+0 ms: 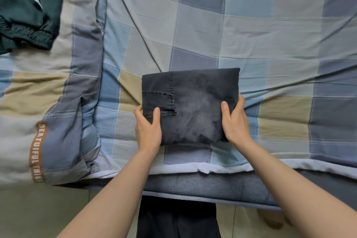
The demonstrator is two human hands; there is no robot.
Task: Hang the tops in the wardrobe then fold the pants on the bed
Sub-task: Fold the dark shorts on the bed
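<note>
At the near edge of the checked blue, grey and tan bed sheet (251, 25), the left hand (147, 129) grips the left side of the folded dark grey denim pants (193, 106), thumb on top, fingers curled beneath. The right hand (234, 121) clasps the right side likewise. The pants lie as a compact rectangle on the sheet. Left of them lies a bunched matching quilt (58, 92); beyond, far left, a crumpled dark green garment (25, 6).
</note>
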